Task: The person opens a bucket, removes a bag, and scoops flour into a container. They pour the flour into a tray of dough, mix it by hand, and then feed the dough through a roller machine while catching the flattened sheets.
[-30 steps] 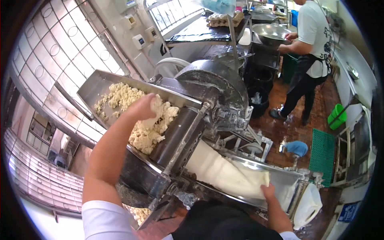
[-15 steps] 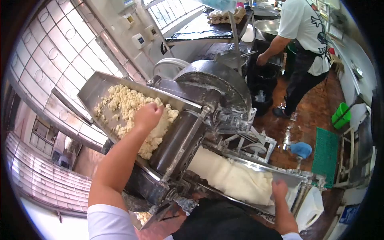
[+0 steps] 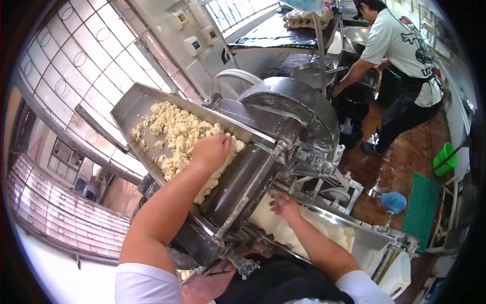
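Observation:
Crumbly pale dough [image 3: 177, 126] lies in the sloping metal hopper tray [image 3: 132, 99] of a roller machine. My left hand [image 3: 211, 152] is closed in a fist and rests against this dough, close to the dark metal roller [image 3: 235, 175]. Below the roller, a smooth dough sheet [image 3: 329, 230] lies in folds on the lower metal tray [image 3: 365, 238]. Over the upper end of that sheet is my right hand [image 3: 286, 207], its fingers apart and nothing visible in them. My right forearm hides part of the sheet.
A rounded machine guard [image 3: 291, 101] rises beyond the hopper. At the right, a person [image 3: 405, 61] bends over a dark bin [image 3: 352, 101]. Egg trays [image 3: 306, 20] sit on the back table. A green mat [image 3: 421, 210] and green bucket [image 3: 444, 159] are on the floor.
My right hand has moved from the sheet's lower right end up toward the roller, and its fingers have opened. My left fist stays at the dough. The other person bends further down.

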A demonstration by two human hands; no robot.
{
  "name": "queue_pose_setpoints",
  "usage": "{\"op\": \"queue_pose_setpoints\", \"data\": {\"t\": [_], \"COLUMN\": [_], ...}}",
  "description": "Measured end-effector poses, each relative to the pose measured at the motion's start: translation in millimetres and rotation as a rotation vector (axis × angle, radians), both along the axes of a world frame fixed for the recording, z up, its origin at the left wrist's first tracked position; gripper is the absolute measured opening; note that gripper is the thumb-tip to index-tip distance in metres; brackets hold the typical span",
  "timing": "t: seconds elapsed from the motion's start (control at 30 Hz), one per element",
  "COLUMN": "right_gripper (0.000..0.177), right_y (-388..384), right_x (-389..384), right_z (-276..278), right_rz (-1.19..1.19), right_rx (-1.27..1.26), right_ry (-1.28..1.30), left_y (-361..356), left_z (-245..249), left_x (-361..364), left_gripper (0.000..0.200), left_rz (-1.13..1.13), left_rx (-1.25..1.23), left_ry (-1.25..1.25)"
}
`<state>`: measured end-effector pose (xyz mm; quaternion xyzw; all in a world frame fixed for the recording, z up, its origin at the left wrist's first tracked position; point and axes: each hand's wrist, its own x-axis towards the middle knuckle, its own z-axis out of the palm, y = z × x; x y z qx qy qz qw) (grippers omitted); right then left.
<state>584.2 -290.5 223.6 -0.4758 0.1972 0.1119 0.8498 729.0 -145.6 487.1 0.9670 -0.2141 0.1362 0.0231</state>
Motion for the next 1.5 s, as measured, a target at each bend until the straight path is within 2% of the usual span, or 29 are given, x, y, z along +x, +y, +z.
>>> {"op": "queue_pose_setpoints", "data": {"t": [0.07, 0.1, 0.17, 0.27, 0.5, 0.73, 0.8, 0.87, 0.9, 0.93, 0.97, 1.0, 1.03, 1.07, 1.1, 1.17, 1.3, 1.37, 1.4, 1.5], "right_gripper": [0.044, 0.044, 0.052, 0.057, 0.061, 0.065, 0.066, 0.066, 0.067, 0.058, 0.058, 0.051, 0.045, 0.045, 0.042, 0.039, 0.040, 0.041, 0.037, 0.037], "right_y": [27, 39, 56, 66, 85, 57, 46, 38, 33, 28, 24, 20, 15, 8, 1, -10, -25, -31, -33, -43], "right_x": [30, 40, 55, 66, 92, 73, 55, 44, 39, 30, 24, 22, 20, 10, -4, -17, -46, -58, -63, -84], "right_z": [-2, 0, 31, 67, 60, 52, 57, 52, 50, 42, 21, -3, -16, -10, 0, 6, -2, -10, -18, -20], "right_rz": [0.089, 0.087, 0.050, 0.083, 0.077, -0.067, -0.121, -0.137, -0.141, -0.158, -0.147, -0.158, -0.175, -0.174, -0.183, -0.197, -0.246, -0.269, -0.281, -0.338], "right_rx": [0.403, 0.404, 0.770, 0.844, 1.007, 1.038, 1.003, 0.938, 0.866, 0.808, 0.800, 0.650, 0.505, 0.510, 0.471, 0.440, 0.410, 0.393, 0.421, 0.379], "right_ry": [0.106, 0.106, 0.044, -0.110, -0.196, -0.181, -0.056, 0.005, 0.071, 0.097, 0.102, 0.097, 0.083, 0.078, 0.053, 0.017, -0.010, 0.033, -0.012, 0.009], "left_y": [-2, -3, -4, -4, -2, -2, 0, 4, 11, 25, 43, 68, 108, 135, 134, 118, 65, 45, 38, 47], "left_z": [1, 2, 1, -4, -10, -13, -14, -4, 7, 21, 42, 62, 63, 56, 51, 44, 16, 10, 15, -15], "left_x": [-2, -2, -2, -1, -1, 1, 2, 3, 7, 10, 13, 16, 23, 30, 25, 17, 9, 2, -9, 17], "left_gripper": [0.033, 0.033, 0.032, 0.030, 0.030, 0.034, 0.036, 0.038, 0.042, 0.046, 0.050, 0.055, 0.058, 0.063, 0.063, 0.067, 0.062, 0.059, 0.054, 0.049], "left_rz": [-0.009, -0.011, -0.005, -0.024, -0.066, -0.039, -0.047, 0.023, 0.077, 0.140, 0.233, 0.327, 0.401, 0.468, 0.468, 0.491, 0.428, 0.365, 0.224, 0.252], "left_rx": [0.030, 0.031, 0.055, 0.037, -0.001, 0.015, 0.018, -0.036, -0.143, -0.252, -0.113, 0.028, 0.055, 0.086, 0.089, 0.153, 0.113, -0.107, 0.129, 0.024], "left_ry": [0.014, 0.014, 0.034, 0.014, 0.025, 0.106, 0.129, 0.196, 0.159, 0.126, 0.144, 0.163, 0.236, 0.307, 0.299, 0.501, 0.429, 0.283, 0.172, 0.116]}}
